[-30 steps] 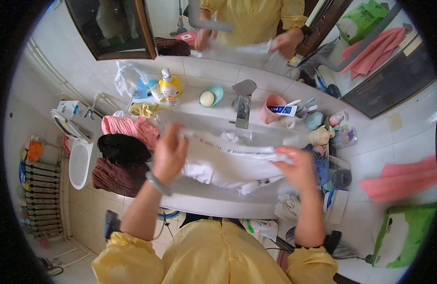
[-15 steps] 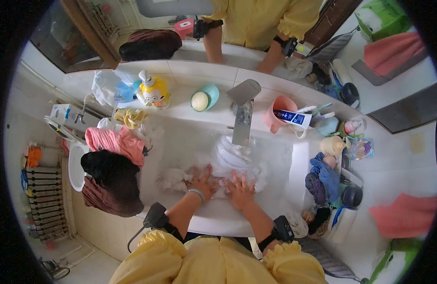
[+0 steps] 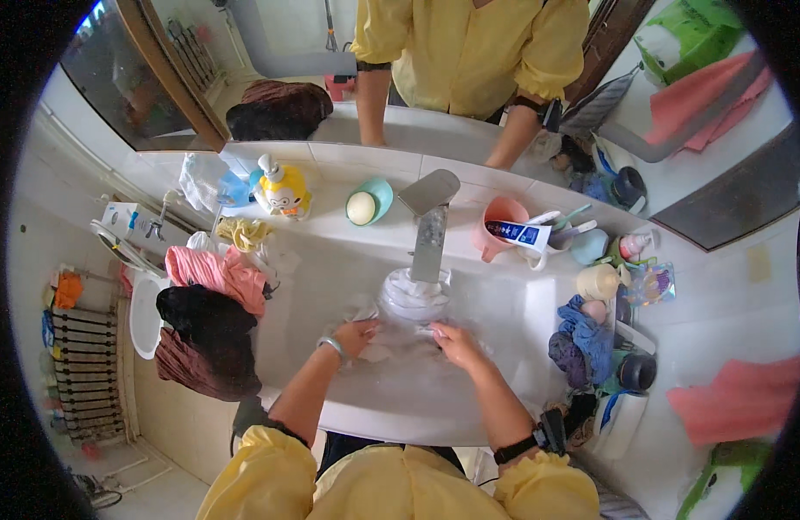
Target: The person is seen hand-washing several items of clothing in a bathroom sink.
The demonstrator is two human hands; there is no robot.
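White wet cloth (image 3: 412, 301) lies bunched up in the water of a white sink (image 3: 374, 413), its bulging part just under the metal faucet (image 3: 429, 247). On the left of the cloth, my left hand (image 3: 355, 337), with a bracelet at the wrist, has its fingers closed on a fold. My right hand (image 3: 458, 343) pinches another part with thumb and fingers on the other side. Between the two hands some of the fabric spreads under cloudy water, and its outline there is hard to make out.
Along the back ledge stand a yellow cartoon-shaped pump bottle (image 3: 284, 192), soap (image 3: 361, 208) in a green dish and a pink cup (image 3: 502, 224) with a tube. Pink (image 3: 218, 273) and dark clothes (image 3: 205, 321) hang at the left; blue cloth (image 3: 588, 334) and bottles crowd the right.
Both hands were spread flat, pressing on the cloth; now their fingers are closed on it and they are farther apart. The cloth's left part has been drawn inward.
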